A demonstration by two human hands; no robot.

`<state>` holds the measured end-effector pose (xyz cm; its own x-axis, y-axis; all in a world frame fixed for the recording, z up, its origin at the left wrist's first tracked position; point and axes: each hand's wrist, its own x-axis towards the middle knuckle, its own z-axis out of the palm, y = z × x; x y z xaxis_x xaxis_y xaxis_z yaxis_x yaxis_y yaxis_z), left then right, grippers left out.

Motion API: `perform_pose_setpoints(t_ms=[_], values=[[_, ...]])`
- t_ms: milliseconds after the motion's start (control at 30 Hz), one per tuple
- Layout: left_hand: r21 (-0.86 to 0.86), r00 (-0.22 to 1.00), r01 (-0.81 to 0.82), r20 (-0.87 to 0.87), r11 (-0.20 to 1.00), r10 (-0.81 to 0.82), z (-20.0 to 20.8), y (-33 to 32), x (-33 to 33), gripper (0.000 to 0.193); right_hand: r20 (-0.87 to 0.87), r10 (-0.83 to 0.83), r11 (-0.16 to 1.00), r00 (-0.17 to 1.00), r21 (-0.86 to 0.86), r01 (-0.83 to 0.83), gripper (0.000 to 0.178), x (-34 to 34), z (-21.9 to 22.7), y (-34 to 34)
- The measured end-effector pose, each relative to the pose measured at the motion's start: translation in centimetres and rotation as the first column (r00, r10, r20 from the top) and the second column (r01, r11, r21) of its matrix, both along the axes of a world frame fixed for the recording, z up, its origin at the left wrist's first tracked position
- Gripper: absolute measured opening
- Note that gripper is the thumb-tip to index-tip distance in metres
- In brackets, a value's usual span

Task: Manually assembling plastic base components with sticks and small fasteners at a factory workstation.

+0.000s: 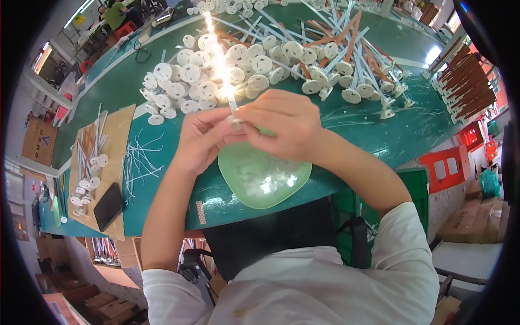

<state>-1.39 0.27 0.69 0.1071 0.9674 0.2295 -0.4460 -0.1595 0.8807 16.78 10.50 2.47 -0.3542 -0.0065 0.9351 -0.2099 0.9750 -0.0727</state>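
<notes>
A glowing LED strip stands up from between my hands, its glare hiding its details. Near its lower end a small pale piece is pinched by the fingertips of both hands. My left hand grips it from the left, thumb and fingers pressed together. My right hand closes on it from the right, fingers curled around the strip's base. Just below them sits a light green plastic bowl with clear, shiny small pieces inside. Behind the strip lies a heap of round white discs, several with strips attached.
Metal and brown strips with white round ends pile up at the back right. Cardboard on the left holds more strips and a black phone-like slab. Loose white wires lie beside it. A red plastic crate stands at right.
</notes>
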Motion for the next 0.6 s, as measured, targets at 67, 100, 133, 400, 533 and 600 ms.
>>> perform_pose_setpoints(t_ms=[67, 100, 133, 400, 533, 600], values=[[-0.010, 0.998, 0.026, 0.055, 1.000, -0.026, -0.3, -0.1, -0.2, 0.035, 0.005, 0.036, 0.998, 0.999, -0.044, -0.036, 0.026, 0.2, -0.5, 0.4], [-0.005, 0.992, 0.053, 0.112, 0.999, -0.052, -0.3, -0.2, -0.1, 0.035, 0.012, 0.072, 0.995, 0.997, -0.076, -0.071, 0.024, 0.3, -0.5, 0.5], [-0.006, 0.992, 0.056, 0.118, 0.998, -0.055, -0.3, -0.2, 0.0, 0.035, 0.008, 0.075, 0.994, 0.997, -0.081, -0.075, 0.024, 0.4, -0.4, 0.5], [-0.029, 0.992, -0.126, -0.035, 0.992, 0.125, 0.0, -0.1, 0.9, 0.033, 0.070, -0.108, 0.972, 0.992, -0.200, 0.121, 0.025, 0.4, -0.4, -0.7], [-0.047, 0.984, -0.149, 0.096, 0.988, 0.153, 0.2, -0.1, 1.4, 0.033, 0.069, -0.190, 0.913, 0.979, -0.354, 0.202, 0.031, 0.0, -0.4, -1.2], [-0.031, 0.981, -0.179, 0.067, 0.983, 0.181, 0.1, -0.1, 1.5, 0.032, 0.208, -0.114, 0.885, 0.971, -0.423, 0.195, 0.036, 0.0, -0.9, -1.0]])
